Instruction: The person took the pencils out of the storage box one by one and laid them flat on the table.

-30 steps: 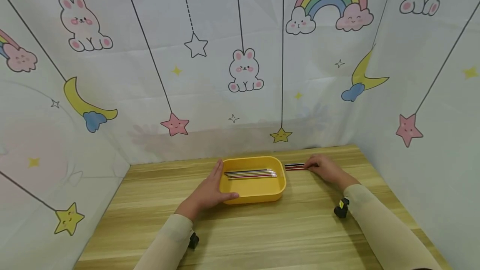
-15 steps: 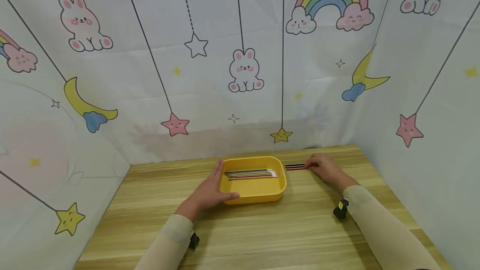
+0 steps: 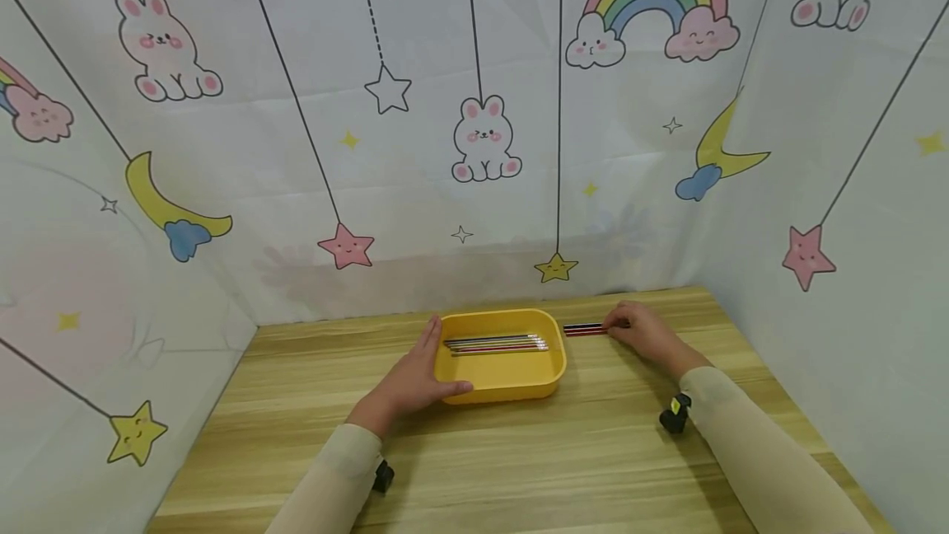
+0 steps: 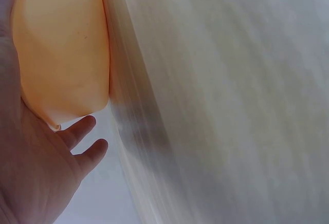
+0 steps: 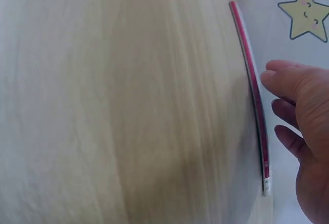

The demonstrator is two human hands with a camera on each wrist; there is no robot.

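Observation:
A yellow plastic tray (image 3: 504,392) stands near the back of the table. Several pencils (image 3: 497,344) lie side by side in it. At the tray's left end my left hand (image 3: 408,377) holds it, thumb over the front rim and fingers toward the back corner. Right of the tray, a small row of dark and red pencils (image 3: 584,330) lies on the table. My right hand (image 3: 645,334) has its fingertips right at them. In the right wrist view, a red pencil (image 5: 252,75) lies along the table just beside the fingertips. I cannot tell whether they pinch a pencil.
The wooden table (image 3: 504,468) runs back to a white cloth (image 3: 415,196) printed with rabbits, stars and moons. More of this cloth closes in both sides. A small black device (image 3: 675,414) sits on the right wrist, another (image 3: 383,476) on the left.
My right hand has shifted very slightly back and to the right along the loose pencils. The left hand, the tray and its pencils have stayed in place.

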